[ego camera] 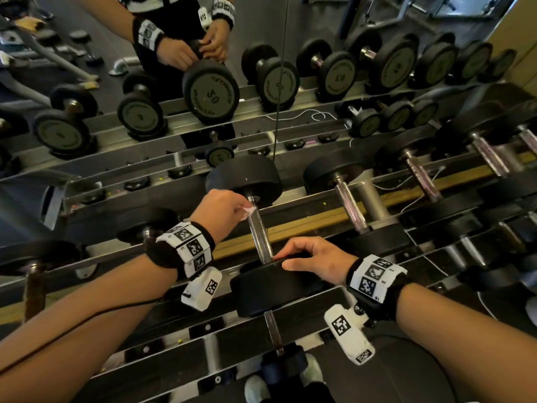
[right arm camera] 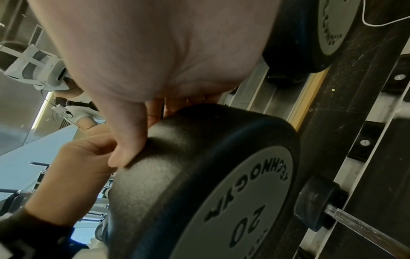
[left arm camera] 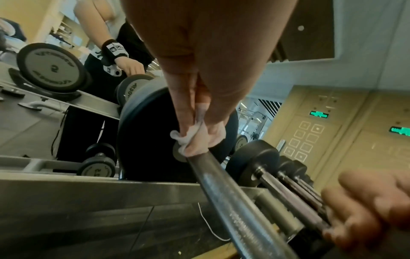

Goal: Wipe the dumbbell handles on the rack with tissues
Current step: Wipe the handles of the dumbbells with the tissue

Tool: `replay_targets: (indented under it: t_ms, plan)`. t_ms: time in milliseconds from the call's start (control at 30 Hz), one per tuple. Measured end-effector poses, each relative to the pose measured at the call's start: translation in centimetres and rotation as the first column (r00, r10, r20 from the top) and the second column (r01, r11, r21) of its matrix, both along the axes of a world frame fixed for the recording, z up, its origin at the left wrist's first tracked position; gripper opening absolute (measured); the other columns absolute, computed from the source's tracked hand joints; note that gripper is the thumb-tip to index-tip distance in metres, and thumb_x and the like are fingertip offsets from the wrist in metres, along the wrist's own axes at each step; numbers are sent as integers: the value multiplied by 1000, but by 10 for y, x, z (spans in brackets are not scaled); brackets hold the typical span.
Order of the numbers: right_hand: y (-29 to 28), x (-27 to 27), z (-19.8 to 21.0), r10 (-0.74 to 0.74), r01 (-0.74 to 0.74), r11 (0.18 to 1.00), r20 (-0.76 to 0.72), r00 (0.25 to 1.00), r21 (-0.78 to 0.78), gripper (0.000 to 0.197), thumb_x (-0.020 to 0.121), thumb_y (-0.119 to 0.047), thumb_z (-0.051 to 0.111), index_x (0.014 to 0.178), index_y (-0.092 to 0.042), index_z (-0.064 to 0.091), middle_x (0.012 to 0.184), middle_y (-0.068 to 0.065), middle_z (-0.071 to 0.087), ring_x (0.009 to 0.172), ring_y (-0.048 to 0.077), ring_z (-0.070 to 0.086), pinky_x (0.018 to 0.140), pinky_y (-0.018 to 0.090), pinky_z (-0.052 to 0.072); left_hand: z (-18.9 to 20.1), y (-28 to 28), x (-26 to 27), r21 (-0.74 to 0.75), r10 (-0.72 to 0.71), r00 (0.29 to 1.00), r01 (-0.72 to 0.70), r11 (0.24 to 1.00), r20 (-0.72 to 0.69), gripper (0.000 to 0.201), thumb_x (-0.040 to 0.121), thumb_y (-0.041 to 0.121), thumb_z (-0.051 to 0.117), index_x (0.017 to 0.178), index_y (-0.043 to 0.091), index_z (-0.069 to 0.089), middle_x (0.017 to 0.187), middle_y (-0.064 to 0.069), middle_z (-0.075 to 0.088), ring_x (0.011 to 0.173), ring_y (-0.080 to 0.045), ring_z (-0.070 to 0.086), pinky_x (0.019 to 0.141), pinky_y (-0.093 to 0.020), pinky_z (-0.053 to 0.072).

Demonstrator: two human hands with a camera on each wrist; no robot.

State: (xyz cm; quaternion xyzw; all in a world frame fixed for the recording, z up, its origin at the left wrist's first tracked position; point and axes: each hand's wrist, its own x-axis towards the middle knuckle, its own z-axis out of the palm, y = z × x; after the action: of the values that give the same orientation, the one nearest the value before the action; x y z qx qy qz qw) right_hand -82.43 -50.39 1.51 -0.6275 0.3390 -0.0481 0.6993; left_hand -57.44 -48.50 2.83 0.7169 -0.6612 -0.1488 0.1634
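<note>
A large black dumbbell lies on the rack (ego camera: 305, 222) straight in front of me, its steel handle (ego camera: 260, 234) running away from me. My left hand (ego camera: 225, 207) pinches a small white tissue (ego camera: 249, 210) against the far end of that handle (left arm camera: 233, 201), next to the far weight head (ego camera: 247, 175). The tissue (left arm camera: 188, 138) is bunched between thumb and fingers. My right hand (ego camera: 313, 260) rests over the near weight head (ego camera: 279, 286), fingers curled over its top edge by the handle. The right wrist view shows this head (right arm camera: 221, 192), marked 20, under my palm.
More dumbbells (ego camera: 351, 196) lie on the rack to the right, and smaller ones (ego camera: 145, 225) to the left. A mirror (ego camera: 203, 82) behind the rack reflects the dumbbells and my hands. A lower rack shelf (ego camera: 203, 344) lies below, with shoes (ego camera: 255, 388) on the floor.
</note>
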Motion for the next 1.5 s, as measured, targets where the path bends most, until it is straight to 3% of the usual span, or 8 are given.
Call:
replay_targets:
  t_ms: [133,300,533,667,767,933,1133,1500]
  plan:
    - [2,-1,-4,-25,25,1000,11,1000,-1,18,91,-10,65,109,-10,67,110,10,68,104,23,67,91,36,56,-13,2,-6,110,-64,997,60,992,34,24,97,21,57,116,24,71,114,1,69,106,-15,63,98,-28,46]
    - [3,-2,-8,-37,37,999,16,999,-26,19,91,-13,66,110,-11,68,113,13,68,108,28,66,94,43,55,-35,21,-4,122,27,971,2,993,-236,20,92,21,64,107,31,73,92,19,63,80,12,54,75,-3,37]
    - [3,1,-5,-36,36,999,20,999,11,18,91,-9,65,109,-7,66,111,16,68,102,26,67,89,36,57,-38,40,-14,390,-224,945,304,869,-238,34,92,8,62,107,36,72,108,15,69,100,2,61,96,-23,50]
    - [4,1,-4,-34,35,999,29,999,-16,14,91,-9,66,104,-14,68,102,5,69,97,17,67,85,29,56,-17,30,-6,129,-49,980,75,989,-192,22,90,19,67,103,36,72,91,14,71,85,3,64,89,-24,53]
    - [5,-1,-4,-39,39,999,28,999,1,15,91,-13,66,106,-15,68,108,8,68,101,22,67,83,31,56,-1,14,0,-178,-45,997,55,982,61,24,94,18,60,113,25,73,102,3,75,95,-13,68,88,-26,50]
    - [6,-2,-5,-50,49,999,36,998,24,16,92,-14,65,107,-16,68,111,10,67,102,23,67,81,30,57,4,-2,-4,16,-167,943,169,985,289,28,100,22,50,120,29,67,110,-1,70,105,-19,63,92,-35,50]
    - [5,-2,-9,-66,65,998,55,996,25,15,91,-14,67,105,-18,69,110,10,68,104,24,67,85,35,58,-17,4,-11,170,-213,919,164,972,332,34,103,27,42,133,37,55,122,1,67,114,-19,61,98,-33,47]
    - [7,-1,-11,-62,62,998,58,996,-6,15,91,-15,67,104,-22,71,105,-1,71,100,13,69,84,28,56,-32,37,-13,153,-326,942,312,938,78,31,102,37,43,128,41,58,111,4,60,97,-9,57,84,-20,39]
